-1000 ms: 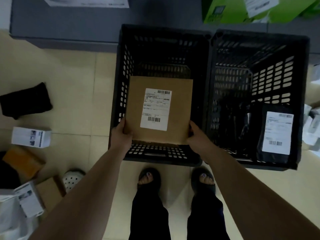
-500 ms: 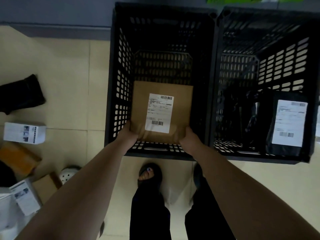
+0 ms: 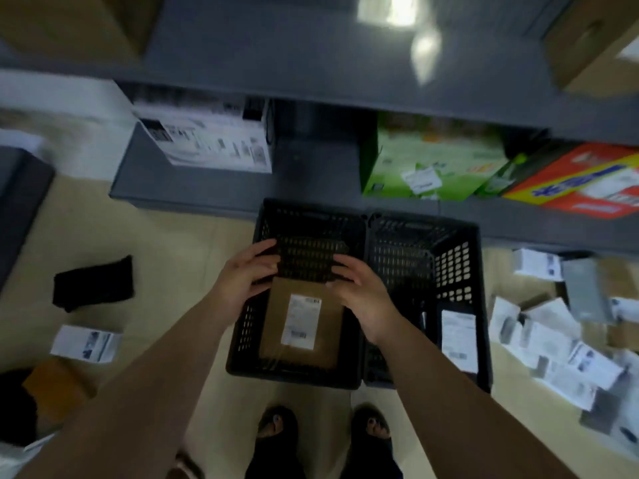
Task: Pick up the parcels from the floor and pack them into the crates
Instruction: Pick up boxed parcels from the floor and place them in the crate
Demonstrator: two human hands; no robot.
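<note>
Floor left: white box (image 3: pixel 86 342) | your left hand (image 3: pixel 242 278) spread, empty, over left crate (image 3: pixel 242 326) | brown parcel (image 3: pixel 301 326) flat inside | your right hand (image 3: pixel 359 299) spread, empty | right crate (image 3: pixel 460 264) holds black parcel (image 3: pixel 458 335) | floor right: parcel pile (image 3: pixel 553 347)

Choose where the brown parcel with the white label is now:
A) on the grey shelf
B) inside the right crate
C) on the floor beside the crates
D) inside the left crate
D: the brown parcel lies inside the left crate, under the left hand and right hand, which hold nothing.
</note>
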